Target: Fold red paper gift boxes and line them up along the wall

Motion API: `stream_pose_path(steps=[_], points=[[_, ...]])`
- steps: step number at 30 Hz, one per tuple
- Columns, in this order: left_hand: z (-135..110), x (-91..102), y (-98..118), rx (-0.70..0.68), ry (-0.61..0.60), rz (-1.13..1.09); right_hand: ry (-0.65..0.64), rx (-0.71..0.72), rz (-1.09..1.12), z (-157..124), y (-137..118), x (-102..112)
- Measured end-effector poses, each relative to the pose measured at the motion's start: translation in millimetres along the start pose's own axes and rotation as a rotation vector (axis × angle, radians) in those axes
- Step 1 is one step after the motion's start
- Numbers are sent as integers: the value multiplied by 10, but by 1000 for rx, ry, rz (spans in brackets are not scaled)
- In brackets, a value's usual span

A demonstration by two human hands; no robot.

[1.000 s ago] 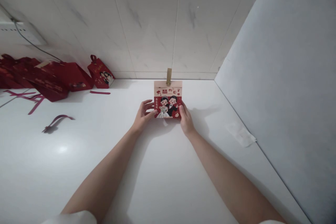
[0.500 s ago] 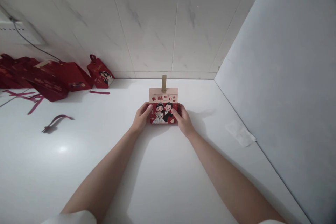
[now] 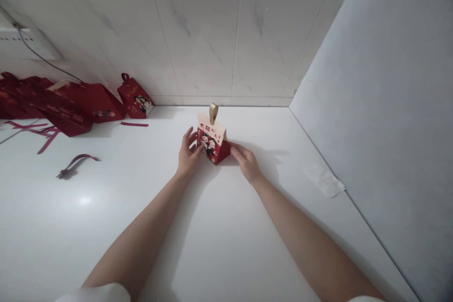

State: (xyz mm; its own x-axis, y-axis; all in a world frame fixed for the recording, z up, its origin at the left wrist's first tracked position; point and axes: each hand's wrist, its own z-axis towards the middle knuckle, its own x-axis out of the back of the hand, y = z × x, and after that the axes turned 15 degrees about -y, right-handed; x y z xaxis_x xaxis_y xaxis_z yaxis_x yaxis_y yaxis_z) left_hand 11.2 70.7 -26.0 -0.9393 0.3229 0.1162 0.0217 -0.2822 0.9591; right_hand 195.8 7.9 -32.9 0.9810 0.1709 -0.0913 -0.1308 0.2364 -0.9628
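A small red and cream paper gift box (image 3: 211, 144) with a gabled top stands on the white table, turned at an angle. Its front shows a cartoon bride and groom under red Chinese lettering. From the ridge rises a gold ribbon loop (image 3: 213, 112). My left hand (image 3: 188, 153) is curved around the box's left edge, thumb on the front and fingers slightly spread along the side. At the right rear corner, my right hand (image 3: 247, 161) pinches the box between thumb and fingers; some of those fingertips are hidden.
Several red gift boxes (image 3: 102, 101) stand by the tiled wall at the left, one smaller box (image 3: 136, 99) at their right end. Dark red ribbon pieces (image 3: 79, 160) lie in front. A white tissue (image 3: 325, 180) lies near the right-hand panel (image 3: 389, 118).
The gift box has turned from facing me squarely to an angle, showing its right side, and shifted slightly left. My left fingers have loosened and spread; the right hand has slid to the rear corner.
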Motion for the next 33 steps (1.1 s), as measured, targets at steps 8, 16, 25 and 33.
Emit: stream_pose_path(steps=[8, 16, 25, 33], points=[[-106, -54, 145, -108, -268, -152, 28, -93, -81, -10, 61, 13], [-66, -87, 125, 30, -116, -178, 137, -5, -1, -7, 53, 12], [-35, -17, 74, 171, -19, -72, -23, -88, 96, -16, -4, -7], [-45, -36, 85, 196, -57, -76, -8, -91, -25, -8, 78, -9]])
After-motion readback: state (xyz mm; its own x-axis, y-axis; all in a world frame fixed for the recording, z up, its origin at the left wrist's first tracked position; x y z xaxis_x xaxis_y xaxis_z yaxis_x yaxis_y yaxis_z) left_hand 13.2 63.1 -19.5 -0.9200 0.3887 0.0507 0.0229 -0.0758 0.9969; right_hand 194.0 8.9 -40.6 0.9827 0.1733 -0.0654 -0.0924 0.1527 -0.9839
